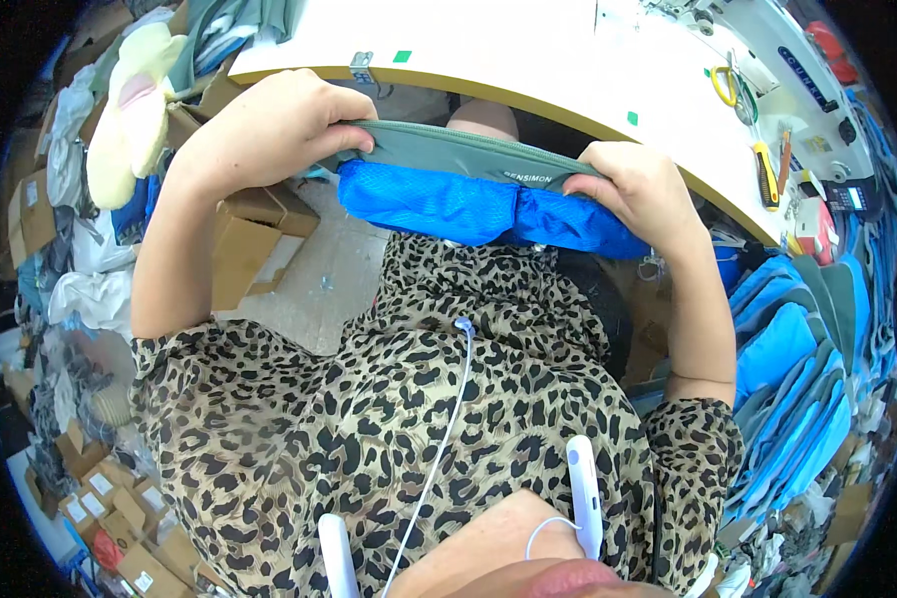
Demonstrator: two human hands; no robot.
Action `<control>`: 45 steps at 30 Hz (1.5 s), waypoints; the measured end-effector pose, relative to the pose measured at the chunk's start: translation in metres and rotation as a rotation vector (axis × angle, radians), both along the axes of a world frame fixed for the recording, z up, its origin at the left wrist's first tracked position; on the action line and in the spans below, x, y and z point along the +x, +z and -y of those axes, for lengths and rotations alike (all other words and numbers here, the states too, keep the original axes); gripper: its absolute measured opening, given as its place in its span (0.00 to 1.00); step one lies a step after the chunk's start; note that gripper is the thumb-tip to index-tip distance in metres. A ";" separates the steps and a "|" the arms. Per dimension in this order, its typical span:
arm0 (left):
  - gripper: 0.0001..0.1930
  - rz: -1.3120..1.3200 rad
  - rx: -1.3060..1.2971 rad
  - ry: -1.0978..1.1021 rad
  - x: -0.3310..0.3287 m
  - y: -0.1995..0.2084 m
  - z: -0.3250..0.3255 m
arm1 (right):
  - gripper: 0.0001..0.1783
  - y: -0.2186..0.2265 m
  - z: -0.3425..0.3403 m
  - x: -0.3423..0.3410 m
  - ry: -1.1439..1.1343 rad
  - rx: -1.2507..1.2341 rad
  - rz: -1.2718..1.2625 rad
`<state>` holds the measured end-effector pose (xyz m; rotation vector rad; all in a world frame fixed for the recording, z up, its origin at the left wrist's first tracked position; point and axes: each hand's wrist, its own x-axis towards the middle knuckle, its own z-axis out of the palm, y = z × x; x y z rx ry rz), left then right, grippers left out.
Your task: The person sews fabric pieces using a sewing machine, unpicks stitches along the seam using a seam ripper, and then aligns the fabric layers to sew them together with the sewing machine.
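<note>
A grey-green fabric pouch (pixel 439 149) with a zipper along its upper edge is stretched out in front of me, below the table's front edge. From its lower side bulges a bright blue lining (pixel 429 206), crumpled into two lobes. My left hand (pixel 309 120) pinches the pouch's left end between thumb and curled fingers. At the other end my right hand (pixel 638 189) grips it the same way, thumb on the near face and fingers folded behind. The pouch slopes slightly down toward the right.
A white table (pixel 508 65) with a yellowish edge curves ahead. On its right lie scissors (pixel 725 88), a yellow-and-black-handled tool (pixel 765 176) and a calculator (pixel 847 199), beside a white machine (pixel 807 90). Blue and grey-green pieces (pixel 782 369) are stacked at right; an open cardboard box (pixel 244 249) stands left.
</note>
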<state>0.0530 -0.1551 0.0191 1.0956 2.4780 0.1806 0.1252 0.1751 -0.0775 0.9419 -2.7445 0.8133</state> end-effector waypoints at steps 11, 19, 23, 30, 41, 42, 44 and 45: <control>0.08 -0.243 0.116 -0.210 0.000 0.000 -0.044 | 0.17 -0.012 0.062 -0.019 -0.003 -0.121 -0.292; 0.08 -0.127 0.107 -0.012 -0.014 0.011 0.033 | 0.22 -0.022 -0.020 -0.015 -0.054 0.095 -0.243; 0.10 -0.118 0.154 0.048 -0.024 0.011 0.036 | 0.20 -0.006 -0.033 -0.017 -0.046 0.076 -0.130; 0.14 -0.219 0.214 0.106 -0.058 0.020 0.039 | 0.15 0.010 -0.042 -0.052 -0.076 -0.030 0.016; 0.12 -0.968 0.427 -0.036 -0.132 0.001 -0.046 | 0.29 -0.011 0.039 -0.106 -0.043 -0.295 0.149; 0.11 -0.968 0.435 -0.021 -0.140 0.000 -0.051 | 0.29 -0.020 0.044 -0.117 -0.055 -0.289 0.159; 0.14 -0.921 0.477 0.006 -0.146 0.008 -0.060 | 0.26 -0.037 0.048 -0.142 -0.170 -0.506 0.435; 0.14 -0.965 0.572 -0.015 -0.146 0.018 -0.063 | 0.26 -0.037 0.049 -0.149 -0.181 -0.505 0.432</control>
